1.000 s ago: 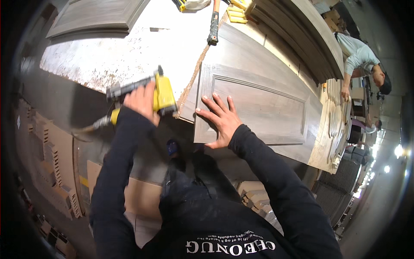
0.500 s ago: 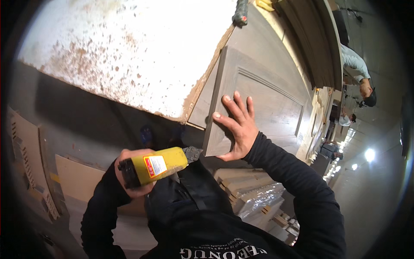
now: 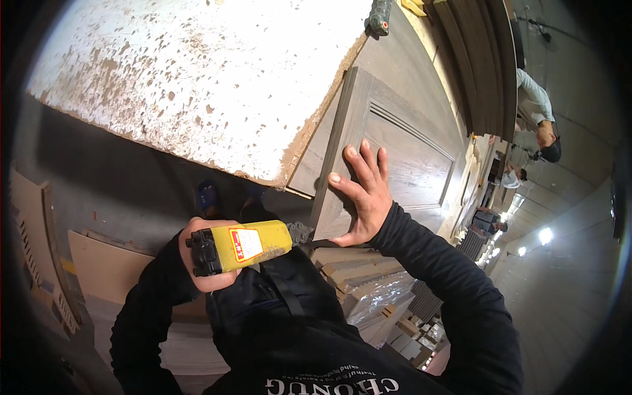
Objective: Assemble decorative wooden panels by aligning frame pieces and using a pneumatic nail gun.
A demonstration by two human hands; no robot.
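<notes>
1. Left hand (image 3: 204,260) is wrapped tight around a yellow power tool (image 3: 240,247), held low near the chest.
2. Right hand (image 3: 362,194) is flat and open, fingers spread, pressing on a grey door panel (image 3: 408,151).
3. The panel lies on the table (image 3: 197,79), whose top is white and speckled, just beside its chipped edge.
4. Another person (image 3: 536,115) stands well off to the right.

A woodworking shop — grey panelled doors (image 3: 401,158) lie on a paint-spattered workbench (image 3: 197,79), dark boards (image 3: 477,59) are stacked along its far edge, wrapped stacks of panels (image 3: 368,296) sit below, and other workers (image 3: 536,115) stand down the long lit hall.
</notes>
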